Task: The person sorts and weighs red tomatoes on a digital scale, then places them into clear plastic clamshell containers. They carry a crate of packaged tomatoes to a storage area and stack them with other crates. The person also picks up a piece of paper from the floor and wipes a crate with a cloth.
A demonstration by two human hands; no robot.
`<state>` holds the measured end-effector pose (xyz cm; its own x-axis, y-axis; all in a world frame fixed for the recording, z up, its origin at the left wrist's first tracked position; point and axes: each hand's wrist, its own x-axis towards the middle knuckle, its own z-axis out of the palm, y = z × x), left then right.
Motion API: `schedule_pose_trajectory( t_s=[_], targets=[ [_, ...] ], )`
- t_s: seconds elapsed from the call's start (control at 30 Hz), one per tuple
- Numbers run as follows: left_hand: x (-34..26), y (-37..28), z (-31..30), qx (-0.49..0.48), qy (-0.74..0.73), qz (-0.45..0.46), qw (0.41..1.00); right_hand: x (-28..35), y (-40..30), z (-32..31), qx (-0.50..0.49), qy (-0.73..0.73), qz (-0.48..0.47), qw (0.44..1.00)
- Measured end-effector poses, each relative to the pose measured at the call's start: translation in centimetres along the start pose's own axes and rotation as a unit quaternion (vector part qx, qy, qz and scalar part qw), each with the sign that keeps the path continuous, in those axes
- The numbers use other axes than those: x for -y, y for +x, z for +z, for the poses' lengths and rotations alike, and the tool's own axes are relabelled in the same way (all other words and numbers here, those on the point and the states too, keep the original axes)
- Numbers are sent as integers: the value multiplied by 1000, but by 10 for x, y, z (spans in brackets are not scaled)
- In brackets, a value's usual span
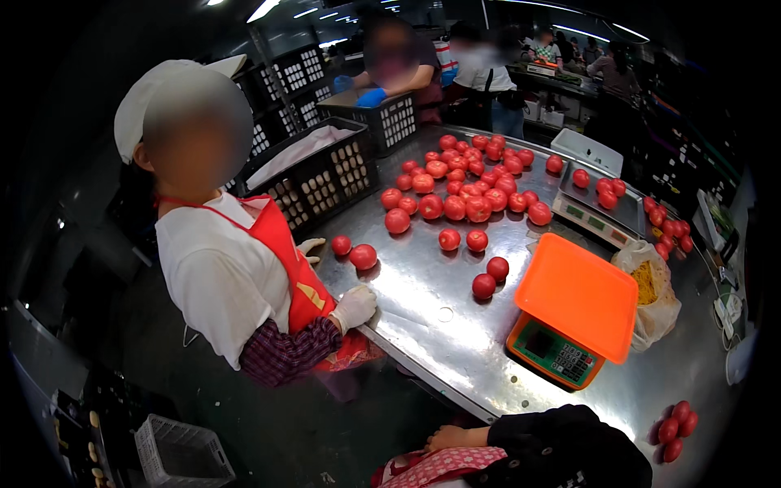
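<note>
Low in the picture, my right hand (449,438) rests against a pink patterned apron (454,460), beside the metal table's edge (448,390). A black sleeve covers that arm; the fingers are partly hidden, so their grip is unclear. My left hand is out of view. Before me stands a digital scale with an orange tray (576,296) and a green keypad panel (555,354); the tray bears nothing. Many red tomatoes (478,208) lie grouped on the table, with two tomatoes (484,286) nearer the scale. Several elongated tomatoes (669,430) lie at the lower right.
At left a person in a red apron (287,256) has gloved hands at the table edge. Black crates (323,177) stand behind. A second scale (589,222) holds several tomatoes, beside a plastic bag of yellow items (662,305). A grey crate (183,451) sits on the floor.
</note>
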<state>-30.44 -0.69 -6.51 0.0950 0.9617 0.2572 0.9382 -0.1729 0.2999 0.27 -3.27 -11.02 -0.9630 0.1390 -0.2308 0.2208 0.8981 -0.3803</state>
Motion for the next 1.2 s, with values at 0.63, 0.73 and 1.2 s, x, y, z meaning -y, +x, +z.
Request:
schedule_pose_trajectory(
  t_s=[0.63, 0.73, 1.2],
  targets=[
    [2, -365, 74, -54, -133, -722, 677, 49, 217, -81, 137, -26, -237, 961],
    [-38, -381, 74, -104, -150, -801, 571, 54, 252, -82, 287, 70, -206, 933],
    [-328, -314, 193, -616, -359, -651, -260, 153, 384, -24, 580, 290, -181, 739]
  ],
)
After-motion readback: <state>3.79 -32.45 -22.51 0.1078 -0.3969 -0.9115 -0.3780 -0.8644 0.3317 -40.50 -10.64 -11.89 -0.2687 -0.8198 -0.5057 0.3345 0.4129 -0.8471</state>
